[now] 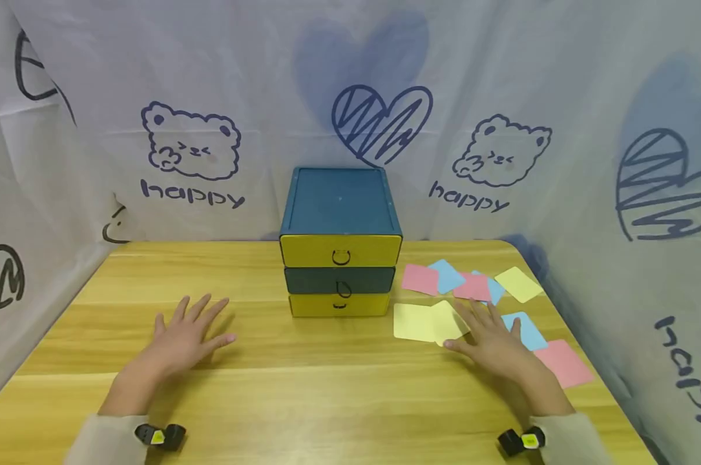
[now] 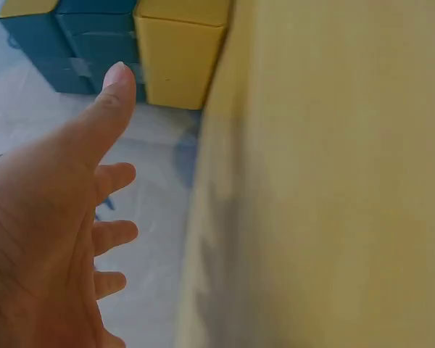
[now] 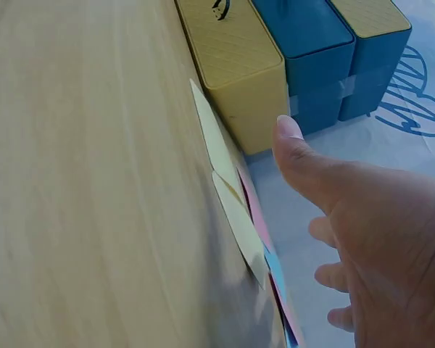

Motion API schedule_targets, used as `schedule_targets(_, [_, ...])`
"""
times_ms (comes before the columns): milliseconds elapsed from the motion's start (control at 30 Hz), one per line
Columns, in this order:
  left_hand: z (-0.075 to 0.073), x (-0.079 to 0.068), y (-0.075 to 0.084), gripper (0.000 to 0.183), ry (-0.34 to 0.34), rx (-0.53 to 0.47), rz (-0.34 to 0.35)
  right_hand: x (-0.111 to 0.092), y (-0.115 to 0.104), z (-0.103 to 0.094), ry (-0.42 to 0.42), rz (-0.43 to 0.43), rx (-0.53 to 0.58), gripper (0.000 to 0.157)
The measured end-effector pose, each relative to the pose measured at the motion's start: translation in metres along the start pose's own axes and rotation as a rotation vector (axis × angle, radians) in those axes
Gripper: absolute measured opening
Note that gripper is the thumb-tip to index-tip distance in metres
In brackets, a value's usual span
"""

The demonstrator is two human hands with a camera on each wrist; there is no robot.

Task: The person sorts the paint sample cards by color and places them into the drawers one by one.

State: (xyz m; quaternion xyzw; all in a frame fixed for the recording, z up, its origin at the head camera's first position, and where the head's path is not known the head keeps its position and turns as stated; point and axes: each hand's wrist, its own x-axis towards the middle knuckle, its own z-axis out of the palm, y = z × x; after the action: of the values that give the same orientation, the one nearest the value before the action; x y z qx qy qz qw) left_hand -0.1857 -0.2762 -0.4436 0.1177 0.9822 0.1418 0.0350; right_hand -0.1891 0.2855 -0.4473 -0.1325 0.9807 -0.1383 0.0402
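My left hand (image 1: 181, 339) hovers over the left half of the table with its fingers spread and nothing in it. On the right, my right hand (image 1: 495, 342) is spread above the paper notes, also holding nothing. Nearest to it is a yellow note (image 1: 446, 323), partly under its fingertips in the head view; a blue note (image 1: 526, 330) and a pink note (image 1: 564, 363) lie beside the wrist side. Between the hands, farther back, stands a small chest of drawers (image 1: 341, 203) with a blue top and yellow and dark blue-green drawer fronts, all pushed in.
More notes lie right of the chest: a pink note (image 1: 420, 279), a light blue note (image 1: 446, 276) and a yellow note (image 1: 518, 284), some overlapping. The wooden table (image 1: 327, 400) meets a white printed curtain (image 1: 280, 116) at the back and sides.
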Motion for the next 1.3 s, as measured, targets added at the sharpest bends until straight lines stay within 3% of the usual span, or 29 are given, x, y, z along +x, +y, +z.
schedule_targets(100, [-0.012,0.009,0.001,0.083,0.017,-0.005,0.023,-0.002,0.002,-0.001,0.004,-0.003,0.000,0.088])
schedule_targets(333, [-0.047,0.039,0.014,0.077,0.006,-0.081,0.162,0.003,0.000,-0.015,0.017,-0.020,0.006,0.087])
schedule_targets(533, [-0.088,0.059,0.030,0.076,0.001,-0.093,0.206,0.012,-0.007,-0.023,0.067,-0.110,0.050,0.083])
schedule_targets(667, [-0.109,0.075,0.044,0.071,0.041,-0.109,0.256,0.019,-0.021,-0.036,0.136,-0.168,0.176,0.076])
schedule_targets(833, [-0.123,0.095,0.066,0.067,0.064,-0.107,0.311,0.026,-0.048,-0.054,0.150,-0.208,0.347,0.067])
schedule_targets(1000, [-0.134,0.113,0.081,0.066,0.059,-0.125,0.343,0.037,-0.074,-0.056,0.106,-0.300,0.553,0.053])
schedule_targets(1133, [-0.144,0.125,0.090,0.067,0.041,-0.137,0.361,0.046,-0.091,-0.053,0.055,-0.310,0.727,0.041])
schedule_targets(1300, [-0.151,0.137,0.098,0.068,0.004,-0.126,0.366,0.058,-0.113,-0.049,-0.068,-0.336,0.970,0.045])
